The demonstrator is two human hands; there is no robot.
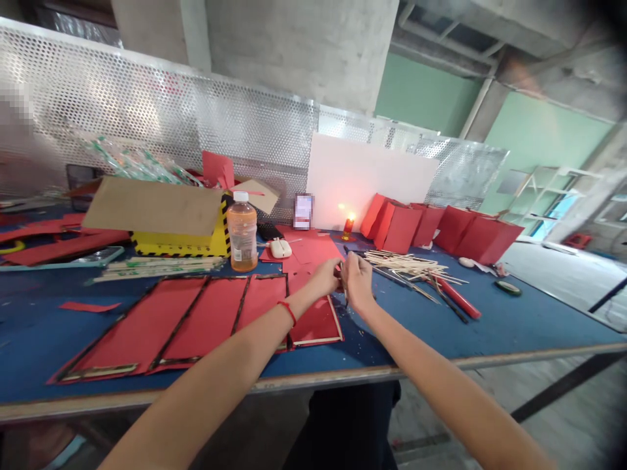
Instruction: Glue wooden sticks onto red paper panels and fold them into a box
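Observation:
Both my arms reach out over a blue table [490, 326]. My left hand [326, 277], with a red band on its wrist, and my right hand [357, 281] meet above the right end of a long red paper sheet [196, 323] with dark fold strips. Both hands are closed in a pinch on a thin dark stick-like thing [345, 287] that I cannot make out clearly. A pile of thin wooden sticks [406, 264] lies just right of my hands.
A lit candle [347, 225] burns at the back by a white board [362, 176]. A bottle of orange drink [241, 232], a yellow cardboard box [181, 222], a red tube [458, 297], folded red paper boxes [441, 228] and a tape roll [508, 287] stand around.

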